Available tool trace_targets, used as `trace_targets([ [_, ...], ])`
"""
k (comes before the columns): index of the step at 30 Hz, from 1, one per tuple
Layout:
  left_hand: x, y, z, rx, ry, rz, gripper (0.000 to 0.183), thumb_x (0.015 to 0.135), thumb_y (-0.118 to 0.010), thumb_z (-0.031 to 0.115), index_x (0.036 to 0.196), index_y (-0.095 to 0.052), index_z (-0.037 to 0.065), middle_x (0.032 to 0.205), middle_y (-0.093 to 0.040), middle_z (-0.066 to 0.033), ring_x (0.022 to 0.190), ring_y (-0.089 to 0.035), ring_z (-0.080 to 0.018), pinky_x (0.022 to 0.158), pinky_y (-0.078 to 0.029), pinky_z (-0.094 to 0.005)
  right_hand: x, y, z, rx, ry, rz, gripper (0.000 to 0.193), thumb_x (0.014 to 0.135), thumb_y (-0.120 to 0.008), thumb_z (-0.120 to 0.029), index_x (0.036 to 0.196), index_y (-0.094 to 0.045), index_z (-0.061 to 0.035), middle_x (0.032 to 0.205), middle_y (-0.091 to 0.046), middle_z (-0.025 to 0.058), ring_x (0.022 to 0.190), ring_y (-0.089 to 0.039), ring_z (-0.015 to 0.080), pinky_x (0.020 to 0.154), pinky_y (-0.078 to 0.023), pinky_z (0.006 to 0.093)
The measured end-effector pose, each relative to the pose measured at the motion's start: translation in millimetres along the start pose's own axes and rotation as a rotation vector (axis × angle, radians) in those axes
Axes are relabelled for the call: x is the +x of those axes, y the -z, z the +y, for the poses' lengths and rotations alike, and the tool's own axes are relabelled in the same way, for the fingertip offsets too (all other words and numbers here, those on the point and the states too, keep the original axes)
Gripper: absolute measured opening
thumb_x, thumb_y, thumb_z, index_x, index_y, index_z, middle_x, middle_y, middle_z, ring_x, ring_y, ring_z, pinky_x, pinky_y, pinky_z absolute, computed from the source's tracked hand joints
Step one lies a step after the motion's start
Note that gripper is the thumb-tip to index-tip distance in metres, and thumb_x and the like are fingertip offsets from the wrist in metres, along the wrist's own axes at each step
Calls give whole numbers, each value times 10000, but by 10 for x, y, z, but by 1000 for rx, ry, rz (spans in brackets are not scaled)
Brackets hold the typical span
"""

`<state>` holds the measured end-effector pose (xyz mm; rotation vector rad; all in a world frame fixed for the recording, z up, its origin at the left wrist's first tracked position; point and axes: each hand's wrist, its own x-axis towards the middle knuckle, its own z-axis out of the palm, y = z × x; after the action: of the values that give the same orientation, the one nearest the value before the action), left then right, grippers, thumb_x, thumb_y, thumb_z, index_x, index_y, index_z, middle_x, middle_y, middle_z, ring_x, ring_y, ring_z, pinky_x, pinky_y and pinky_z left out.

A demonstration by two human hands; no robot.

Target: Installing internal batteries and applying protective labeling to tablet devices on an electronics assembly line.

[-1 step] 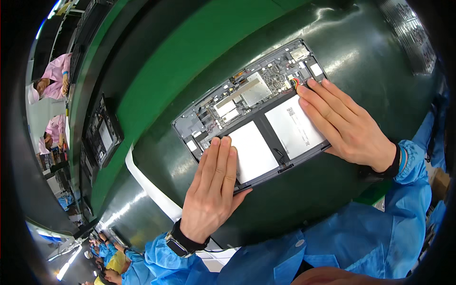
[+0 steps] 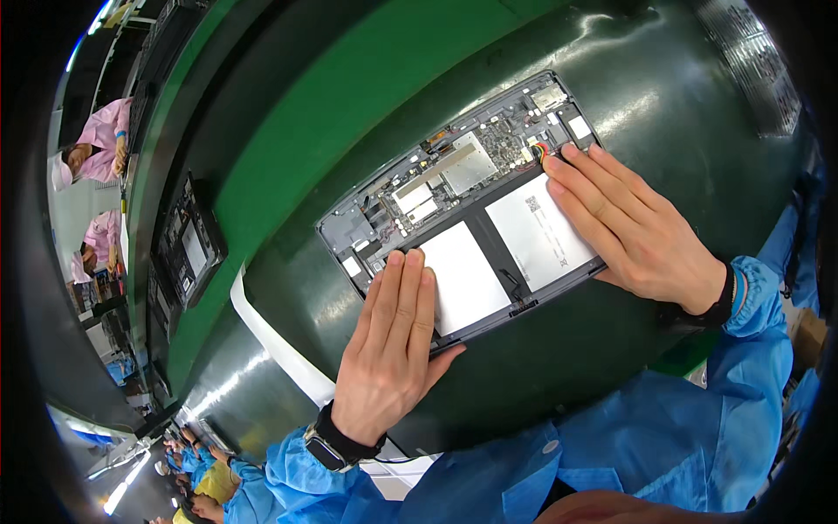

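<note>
An opened laptop base (image 2: 367, 188) lies slanted on the dark green worktop, its inside facing up. Along its far side runs a circuit board (image 2: 504, 150) with silver shields. Two white battery cells, a left one (image 2: 463, 278) and a right one (image 2: 529, 240), fill the near side. My left hand (image 2: 384, 358) rests its outstretched fingers on the left end, over the edge of the left cell. My right hand (image 2: 650, 236) lies flat across the right end and partly covers the right cell. Coloured wires (image 2: 541, 154) show beside its fingertips.
Another opened device (image 2: 190, 243) lies on the dark strip to the left, past a green band (image 2: 271, 157). A white strip (image 2: 278, 341) curves across the worktop near my left hand. Ribbed, shiny packaging (image 2: 752, 70) sits at the upper right. People in pink (image 2: 103, 135) and blue (image 2: 249, 489) work nearby.
</note>
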<state>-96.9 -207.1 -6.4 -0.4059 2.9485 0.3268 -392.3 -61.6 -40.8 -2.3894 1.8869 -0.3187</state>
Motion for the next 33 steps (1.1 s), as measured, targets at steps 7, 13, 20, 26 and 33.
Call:
trace_targets([
  [7,211,-20,15,-35,-78,27,984,751,-878,299,1514,-442,-143,1627,-409,-315,1522,-415,-462,1228,-409,-503,112,-67,-99,39,148,-30,1033,678,-820,-323,1531,-445,124,1643,-436,234,1535,-420,367,1301,-339,473],
  [13,376,-55,65,-125,-143,102,916,817,-844,303,1491,-442,-169,1636,-369,-342,1553,-359,-464,1260,-365,-491,240,-46,-197,135,194,-51,975,795,-796,-389,1540,-429,122,1661,-399,245,1564,-373,373,1306,-314,475],
  [20,331,-223,78,-75,-134,212,958,864,-798,373,1541,-384,-164,1660,-340,-325,1574,-330,-435,1288,-326,-481,313,-105,-308,22,165,-45,950,808,-772,-401,1515,-438,139,1660,-394,261,1571,-354,391,1311,-296,481],
  [26,57,-252,86,3,-80,206,837,947,-734,335,1576,-388,-94,1691,-335,-257,1590,-315,-393,1298,-314,-462,-63,-24,-156,9,132,14,899,757,-820,-183,1525,-451,101,1625,-453,241,1537,-411,394,1289,-341,493],
  [33,-136,-275,143,62,-66,212,723,1007,-652,248,1608,-371,-42,1697,-333,-243,1594,-317,-365,1301,-320,-442,-277,70,-99,-118,95,83,827,794,-782,-53,1546,-458,57,1620,-476,194,1522,-435,381,1277,-372,497],
])
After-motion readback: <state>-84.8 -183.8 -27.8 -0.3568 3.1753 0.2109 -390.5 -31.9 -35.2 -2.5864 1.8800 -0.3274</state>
